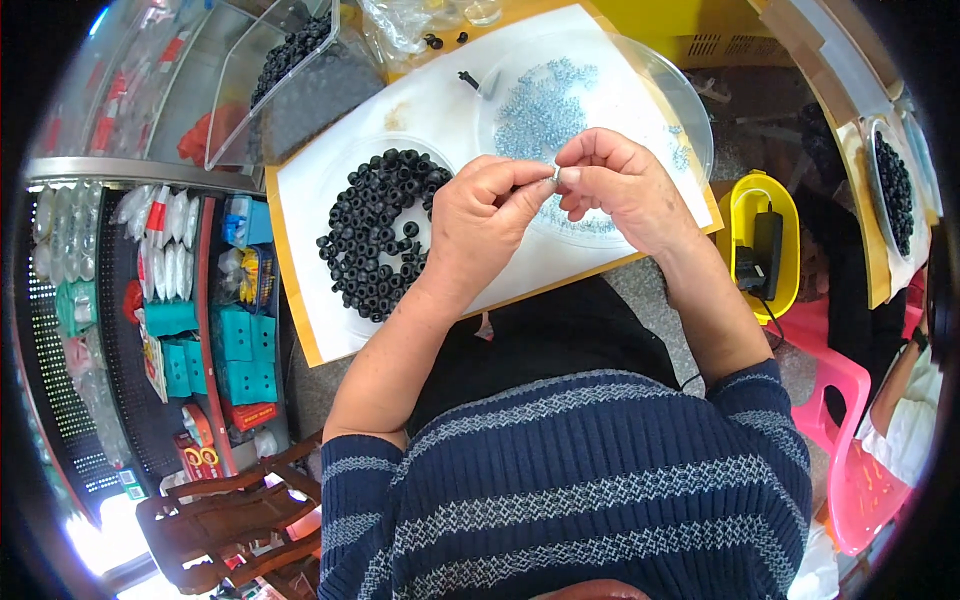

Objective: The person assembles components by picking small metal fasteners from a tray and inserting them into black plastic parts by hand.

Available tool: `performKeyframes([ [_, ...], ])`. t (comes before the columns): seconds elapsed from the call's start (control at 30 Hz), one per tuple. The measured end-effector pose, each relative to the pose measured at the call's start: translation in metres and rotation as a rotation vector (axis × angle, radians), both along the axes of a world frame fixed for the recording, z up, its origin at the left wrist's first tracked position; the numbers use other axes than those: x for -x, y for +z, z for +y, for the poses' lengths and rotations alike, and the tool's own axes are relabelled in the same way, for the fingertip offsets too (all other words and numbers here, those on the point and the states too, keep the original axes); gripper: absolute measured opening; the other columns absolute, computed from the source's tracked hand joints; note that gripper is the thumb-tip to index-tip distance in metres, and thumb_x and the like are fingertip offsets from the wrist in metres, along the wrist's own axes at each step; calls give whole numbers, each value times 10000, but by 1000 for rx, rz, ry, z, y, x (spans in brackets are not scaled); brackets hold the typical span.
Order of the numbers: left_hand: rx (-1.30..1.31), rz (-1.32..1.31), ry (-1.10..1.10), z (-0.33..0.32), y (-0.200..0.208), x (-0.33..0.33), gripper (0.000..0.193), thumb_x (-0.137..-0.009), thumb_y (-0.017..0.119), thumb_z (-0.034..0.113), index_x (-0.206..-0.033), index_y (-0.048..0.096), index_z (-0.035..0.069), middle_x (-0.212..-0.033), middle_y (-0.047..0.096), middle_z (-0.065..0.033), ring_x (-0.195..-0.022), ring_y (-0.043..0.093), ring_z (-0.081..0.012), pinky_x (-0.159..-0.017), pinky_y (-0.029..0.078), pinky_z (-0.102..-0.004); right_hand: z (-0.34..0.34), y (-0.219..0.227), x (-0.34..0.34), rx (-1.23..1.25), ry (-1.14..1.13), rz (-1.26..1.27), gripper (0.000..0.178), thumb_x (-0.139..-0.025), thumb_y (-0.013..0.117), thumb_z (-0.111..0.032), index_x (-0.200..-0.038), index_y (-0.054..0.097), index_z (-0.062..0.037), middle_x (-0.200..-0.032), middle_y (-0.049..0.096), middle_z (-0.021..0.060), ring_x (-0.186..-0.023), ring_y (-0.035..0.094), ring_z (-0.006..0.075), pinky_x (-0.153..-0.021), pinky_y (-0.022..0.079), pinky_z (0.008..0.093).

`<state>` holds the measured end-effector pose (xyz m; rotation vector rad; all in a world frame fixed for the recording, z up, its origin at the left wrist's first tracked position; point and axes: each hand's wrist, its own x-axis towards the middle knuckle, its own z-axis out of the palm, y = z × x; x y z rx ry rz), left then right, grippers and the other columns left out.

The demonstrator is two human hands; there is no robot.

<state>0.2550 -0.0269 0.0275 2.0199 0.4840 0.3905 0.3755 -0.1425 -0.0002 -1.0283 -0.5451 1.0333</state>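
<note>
My left hand [474, 222] and my right hand [626, 192] meet above the near edge of a clear round tray [700, 125]. Thumb and forefinger of each are pinched on one small, shiny, pale piece [556, 174]; fingertips cover most of it, so its kind cannot be told. On that tray lie many tiny translucent pale-blue pieces [545, 100]. Left of my left wrist, a second clear dish [395, 140] bears a heap of small black ring-like parts with holes [372, 225]. A small black stick-like piece [468, 78] rests near the blue ones.
White paper [330, 310] covers the yellow-edged board. A clear bin [215, 150] of black parts stands far left, near plastic bags [405, 35]. Right are a yellow tub [790, 215] with a black adapter, a pink chair [845, 400] and another person's arm [890, 385]. Shelves flank the left.
</note>
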Motion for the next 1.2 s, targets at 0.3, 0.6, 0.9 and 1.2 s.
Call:
performKeyframes([
  [0.3, 434, 90, 122, 5, 3, -4, 149, -780, 595, 152, -851, 614, 22, -729, 564, -35, -520, 481, -46, -432, 407, -173, -3, 0, 3, 98, -192, -671, 147, -750, 552, -48, -888, 512, -18, -790, 565, 68, -710, 566, 138, -630, 461, 247],
  [0.6, 832, 62, 56, 11, 0, 2, 192, -801, 577, 184, -870, 582, 5, -722, 565, -50, -475, 444, -41, -397, 387, -168, 0, 8, 2, 36, -220, -1031, 158, -735, 572, -86, -885, 559, -35, -763, 576, 99, -723, 572, 237, -650, 458, 293],
  [0.9, 1154, -99, -62, 34, 2, 54, 251, -814, 517, 80, -1044, 506, -22, -987, 553, -147, -724, 572, -118, -627, 506, -219, 19, 12, 27, 6, -164, -1002, 99, -753, 562, -55, -845, 597, -38, -745, 586, 92, -691, 577, 204, -611, 451, 264],
  [1.2, 1174, -296, 20, 52, -9, 106, 232, -816, 490, 29, -1043, 503, -16, -991, 554, -152, -805, 586, -164, -702, 513, -253, 49, 19, 69, -66, -24, -954, 110, -753, 569, -57, -856, 604, -38, -749, 593, 81, -678, 579, 178, -598, 447, 253],
])
